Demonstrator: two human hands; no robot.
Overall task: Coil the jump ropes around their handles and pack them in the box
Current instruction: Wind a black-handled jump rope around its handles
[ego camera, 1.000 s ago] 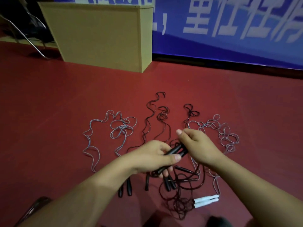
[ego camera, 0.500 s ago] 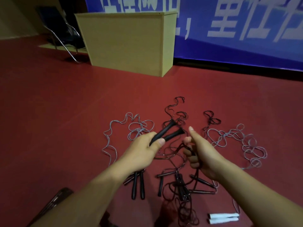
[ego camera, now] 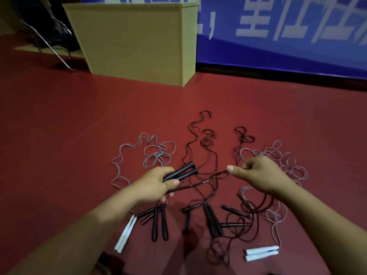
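Observation:
My left hand (ego camera: 153, 185) grips a pair of black jump-rope handles (ego camera: 183, 171) held side by side, their ends pointing up and right. From them a dark rope (ego camera: 200, 184) runs to my right hand (ego camera: 260, 175), which pinches it between thumb and fingers. The two hands are apart with the rope stretched between them. Several other jump ropes lie spread on the red floor below: black handles (ego camera: 159, 223), white handles on the left (ego camera: 126, 233) and white handles on the right (ego camera: 261, 253). The cardboard box (ego camera: 137, 40) stands at the back.
Grey rope loops (ego camera: 153, 153) lie left of my hands and more grey loops (ego camera: 288, 163) lie on the right. A metal-legged chair (ego camera: 47, 38) stands left of the box. A blue banner (ego camera: 278, 32) runs along the back wall.
My right hand moved right, away from the handles, and drew the dark rope out between the hands. My left hand kept its grip on the black handles. The camera shifted slightly.

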